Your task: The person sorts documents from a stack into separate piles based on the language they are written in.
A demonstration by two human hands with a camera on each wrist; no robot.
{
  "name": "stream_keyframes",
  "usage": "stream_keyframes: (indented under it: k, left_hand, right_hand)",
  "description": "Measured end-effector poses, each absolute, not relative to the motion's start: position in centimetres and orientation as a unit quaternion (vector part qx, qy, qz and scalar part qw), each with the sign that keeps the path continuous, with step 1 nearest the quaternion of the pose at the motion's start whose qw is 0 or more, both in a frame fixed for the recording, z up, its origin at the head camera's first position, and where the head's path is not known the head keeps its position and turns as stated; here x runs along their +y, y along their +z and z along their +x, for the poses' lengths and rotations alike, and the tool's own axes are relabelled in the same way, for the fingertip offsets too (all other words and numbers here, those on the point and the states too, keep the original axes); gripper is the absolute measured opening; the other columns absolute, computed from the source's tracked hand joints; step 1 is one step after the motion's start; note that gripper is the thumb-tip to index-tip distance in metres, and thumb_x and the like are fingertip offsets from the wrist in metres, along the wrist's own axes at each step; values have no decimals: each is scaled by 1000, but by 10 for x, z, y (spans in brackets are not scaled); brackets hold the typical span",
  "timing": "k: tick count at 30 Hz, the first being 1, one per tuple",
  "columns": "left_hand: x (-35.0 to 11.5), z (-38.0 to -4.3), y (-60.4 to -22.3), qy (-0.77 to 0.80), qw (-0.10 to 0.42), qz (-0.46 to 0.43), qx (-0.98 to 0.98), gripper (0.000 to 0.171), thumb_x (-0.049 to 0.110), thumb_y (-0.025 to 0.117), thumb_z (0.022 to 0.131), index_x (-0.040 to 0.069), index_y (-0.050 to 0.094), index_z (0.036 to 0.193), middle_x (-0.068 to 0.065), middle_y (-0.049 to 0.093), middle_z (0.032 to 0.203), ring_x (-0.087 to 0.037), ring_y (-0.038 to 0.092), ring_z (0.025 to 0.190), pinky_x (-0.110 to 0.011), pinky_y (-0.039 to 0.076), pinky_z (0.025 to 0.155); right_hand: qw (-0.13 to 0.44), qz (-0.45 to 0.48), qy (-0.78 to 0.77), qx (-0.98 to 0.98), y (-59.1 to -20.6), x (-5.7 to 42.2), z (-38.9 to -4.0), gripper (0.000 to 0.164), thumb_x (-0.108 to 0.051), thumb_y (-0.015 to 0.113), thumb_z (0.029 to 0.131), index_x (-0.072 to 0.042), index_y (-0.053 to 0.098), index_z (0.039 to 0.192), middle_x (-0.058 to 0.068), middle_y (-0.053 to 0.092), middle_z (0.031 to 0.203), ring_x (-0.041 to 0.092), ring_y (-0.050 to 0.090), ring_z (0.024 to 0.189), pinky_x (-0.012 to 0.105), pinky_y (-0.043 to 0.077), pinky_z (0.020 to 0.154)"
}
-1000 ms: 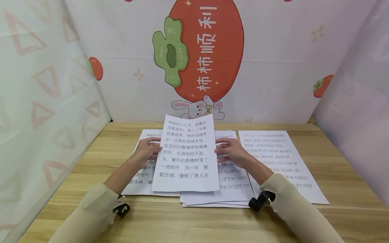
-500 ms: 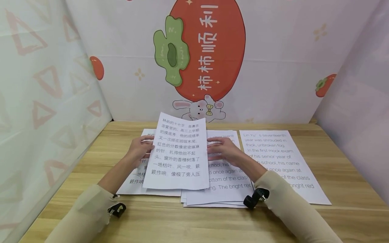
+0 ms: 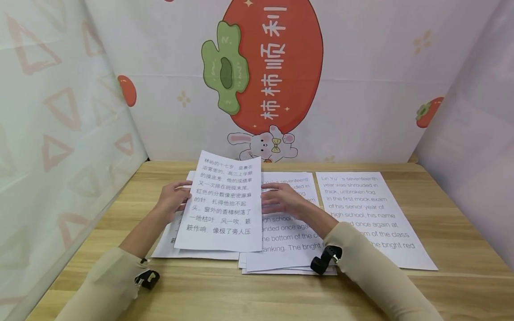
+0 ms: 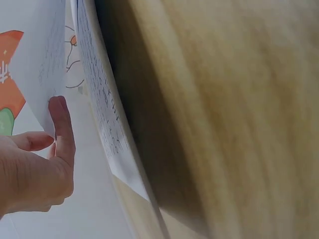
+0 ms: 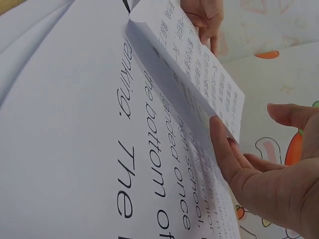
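A sheet of paper (image 3: 221,209) printed with Chinese characters is held tilted above the table in the head view. My left hand (image 3: 173,198) pinches its left edge; in the left wrist view the page passes between the thumb and a finger (image 4: 62,124). At the opposite edge, my right hand (image 3: 287,200) touches the sheet with extended fingers, its thumb apart from the paper in the right wrist view. Beneath the sheet lies a Chinese-printed page (image 3: 164,249), partly covered. A stack of English-printed pages (image 3: 289,258) lies under my right hand.
Another English-printed page (image 3: 357,196) lies at the right, partly behind my right forearm. The wooden table (image 3: 225,294) meets a patterned cloth backdrop (image 3: 361,89) at the back, with cloth walls on both sides. Black wrist cameras (image 3: 321,261) hang below the sleeves.
Both hands have moved left with the sheet, from between the two piles to over the Chinese-printed page. More of the middle English stack now shows. The pages on the table have stayed put.
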State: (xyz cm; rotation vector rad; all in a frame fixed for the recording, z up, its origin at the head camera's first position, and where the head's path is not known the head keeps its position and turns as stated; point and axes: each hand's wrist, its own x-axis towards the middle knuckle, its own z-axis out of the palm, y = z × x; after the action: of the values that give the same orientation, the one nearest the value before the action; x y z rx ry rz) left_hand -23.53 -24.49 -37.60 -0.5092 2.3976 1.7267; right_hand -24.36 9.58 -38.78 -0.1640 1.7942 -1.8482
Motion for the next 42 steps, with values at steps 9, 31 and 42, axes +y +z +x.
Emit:
stream_keyframes:
  k: [9,31,42]
  left_hand:
    - [-257,-235,-376,584,65,-197,784,52,3,52,102,8,49,153,-9,65,117,-11,63,82,-22,56,64]
    - [-271,-230,-378,571,42,-251,780,47,12,50,106,10,49,153,-11,61,124,-16,59,91,-23,52,66]
    - [-273,-226,-378,580,46,-265,769,45,11,48,107,10,51,152,-15,59,137,-15,64,93,-22,57,69]
  right_hand:
    - [283,-55,-693,661,-387,81,-245,58,-7,57,101,0,38,156,27,62,132,36,69,112,48,60,97]
    - [309,-63,-685,656,-392,59,-244,57,-6,61,99,6,43,152,25,63,134,36,69,116,42,61,96]
    - [321,-73,-675,660,-391,53,-241,61,-6,60,99,1,38,156,27,59,139,37,68,118,42,61,95]
